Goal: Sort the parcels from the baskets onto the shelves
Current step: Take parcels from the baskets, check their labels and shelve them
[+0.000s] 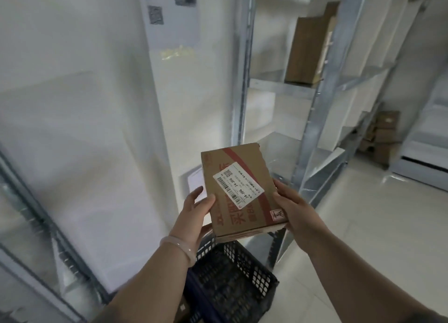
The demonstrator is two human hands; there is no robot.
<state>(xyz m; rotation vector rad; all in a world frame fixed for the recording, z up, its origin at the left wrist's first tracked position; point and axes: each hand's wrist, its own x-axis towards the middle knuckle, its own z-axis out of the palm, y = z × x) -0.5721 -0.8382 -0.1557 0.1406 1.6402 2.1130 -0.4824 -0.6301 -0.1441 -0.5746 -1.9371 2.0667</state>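
I hold a flat brown cardboard parcel [244, 172] with red print and a white barcode label in front of me, label side up. My left hand [194, 211] grips its left edge, thumb on top, a pale bangle on that wrist. My right hand [294, 207] grips its right edge near the lower corner. Directly below the parcel a dark plastic mesh basket [232, 281] sits on the floor. A metal shelf rack [312, 119] stands just behind the parcel, its lower shelf at about the parcel's height.
A white pillar [116, 128] with paper notices fills the left. A tall brown box [308, 51] stands on an upper shelf. Several small brown boxes [380, 136] are stacked on the floor at the far right. Another metal frame [36, 213] runs along the left edge.
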